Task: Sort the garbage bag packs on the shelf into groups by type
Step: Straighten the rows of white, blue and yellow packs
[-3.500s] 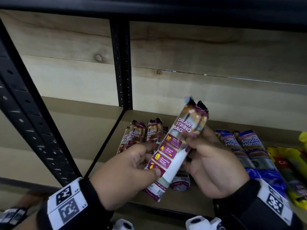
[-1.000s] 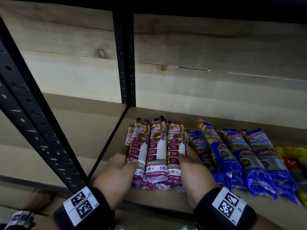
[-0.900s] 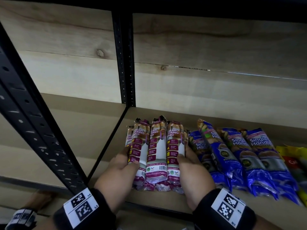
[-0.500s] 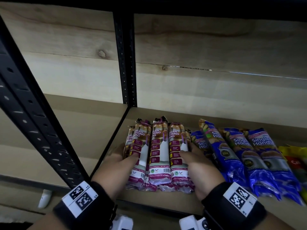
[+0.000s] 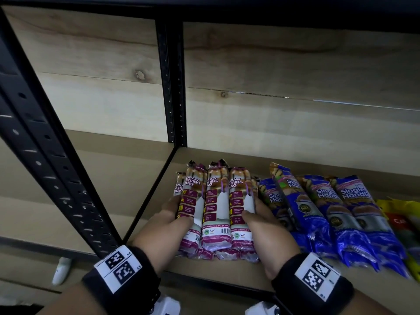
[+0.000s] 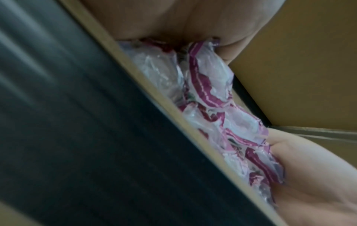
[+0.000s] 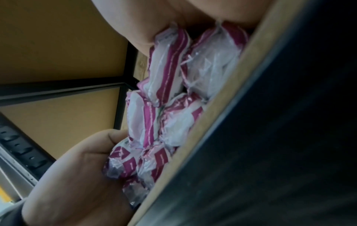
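Observation:
Several maroon-and-white draw string bag packs (image 5: 216, 201) lie stacked side by side on the shelf board (image 5: 213, 272), near its left end. My left hand (image 5: 175, 220) grips the stack's left side with its thumb over the top pack. On the stack's right side my right hand (image 5: 256, 221) holds it the same way. The left wrist view shows the packs' crinkled ends (image 6: 208, 85) at the shelf's front lip, between both hands. In the right wrist view those ends (image 7: 170, 76) show too. Blue singlet handle packs (image 5: 322, 208) lie just right of the stack.
Yellow packs (image 5: 402, 214) sit at the far right of the shelf. A black rear upright (image 5: 172, 87) stands behind the stack, and a perforated front upright (image 5: 45, 155) slants at the left. Wooden boards (image 5: 284, 71) close the back. The left bay (image 5: 118, 169) holds no packs.
The pack I held up in both hands 3.5 s ago now lies in the draw string stack. Over the last second both hands have stayed on the stack's sides, hardly moving.

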